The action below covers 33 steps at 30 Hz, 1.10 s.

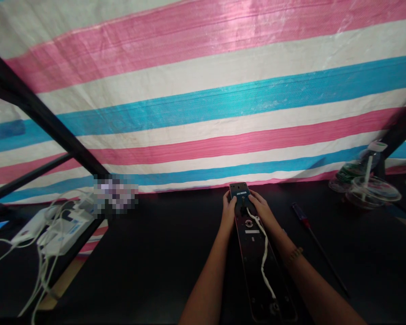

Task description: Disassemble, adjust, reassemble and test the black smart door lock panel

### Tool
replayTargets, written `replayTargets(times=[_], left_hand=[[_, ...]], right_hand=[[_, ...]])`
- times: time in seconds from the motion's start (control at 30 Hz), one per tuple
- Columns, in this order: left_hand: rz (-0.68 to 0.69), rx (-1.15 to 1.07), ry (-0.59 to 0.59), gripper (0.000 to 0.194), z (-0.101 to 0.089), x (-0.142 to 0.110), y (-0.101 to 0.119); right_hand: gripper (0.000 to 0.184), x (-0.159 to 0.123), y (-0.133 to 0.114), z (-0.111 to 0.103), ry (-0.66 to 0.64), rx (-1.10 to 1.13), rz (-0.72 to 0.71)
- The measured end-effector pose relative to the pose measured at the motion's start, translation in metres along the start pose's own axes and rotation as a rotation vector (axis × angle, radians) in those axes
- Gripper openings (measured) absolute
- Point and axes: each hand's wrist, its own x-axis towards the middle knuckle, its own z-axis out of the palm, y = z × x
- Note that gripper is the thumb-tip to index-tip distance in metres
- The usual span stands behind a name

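Note:
A long, dark door-lock panel [255, 266] lies lengthwise in front of me, its back face turned up. My left hand [228, 207] grips its far end from the left side, thumb on top. On the opposite edge, my right hand [260, 206] holds the same end, with its thumb also over the face. A white wrapped cable [265, 253] runs along the panel from near my hands to a fitting at the near end. To the right of my right arm lies a long screwdriver [304, 220], touched by neither hand.
The black table [155, 262] meets a striped plastic sheet [223, 108] behind it. White power strips [69, 230] with tangled cables sit at left, beside a pixelated object [117, 196]. A clear plastic cup [367, 196] and bottle [374, 155] stand at far right. Black frame bars [47, 113] slant across the left.

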Motion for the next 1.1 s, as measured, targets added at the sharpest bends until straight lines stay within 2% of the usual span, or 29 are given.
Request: replayTargets(times=[0.3, 0.53, 1.1], left_hand=[[0.009, -0.011, -0.029, 0.060, 0.002, -0.008, 0.005], [0.010, -0.063, -0.082, 0.070, 0.004, -0.011, 0.007], [0.020, -0.035, -0.091, 0.065, 0.004, -0.013, 0.008]], right_hand=[[0.048, -0.006, -0.008, 0.002, -0.006, 0.009, -0.022], [0.049, -0.015, -0.014, 0.004, -0.038, 0.053, -0.021], [0.048, -0.014, -0.014, 0.004, -0.048, 0.055, -0.010]])
